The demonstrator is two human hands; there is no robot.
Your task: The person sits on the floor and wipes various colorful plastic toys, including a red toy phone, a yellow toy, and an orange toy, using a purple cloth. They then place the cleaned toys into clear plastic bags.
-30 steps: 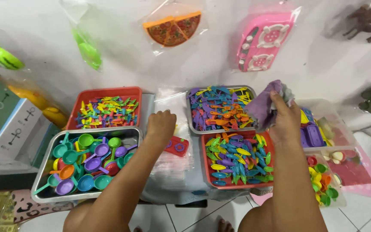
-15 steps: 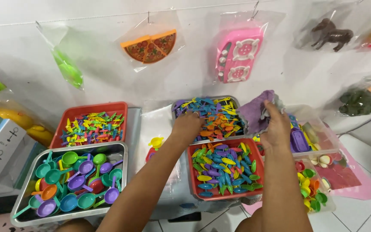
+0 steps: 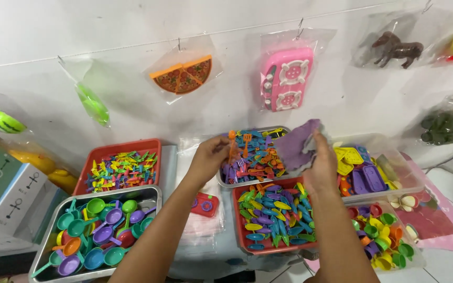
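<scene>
My left hand [image 3: 209,157] hovers at the left edge of a silver tray [image 3: 278,131] full of small coloured toy utensils and pinches an orange toy fork [image 3: 231,144], lifted just above the pile. My right hand [image 3: 322,167] is raised over the red tray [image 3: 237,209] of coloured toy spoons and knives and grips a floppy purple plastic piece [image 3: 295,147]. A small red toy stove [image 3: 205,205] lies in clear bags under my left forearm.
A red tray [image 3: 127,149] of tiny coloured pieces and a silver tray [image 3: 148,193] of toy pans sit at the left. Clear tubs [image 3: 394,178] of toy plates and cups stand at the right. Bagged toys hang on the white wall [image 3: 132,31]. Boxes [image 3: 6,199] stand far left.
My left hand moved right from the clear bags to the utensil tray and picked up an orange fork. The right hand kept the purple piece. The view shifted slightly.
</scene>
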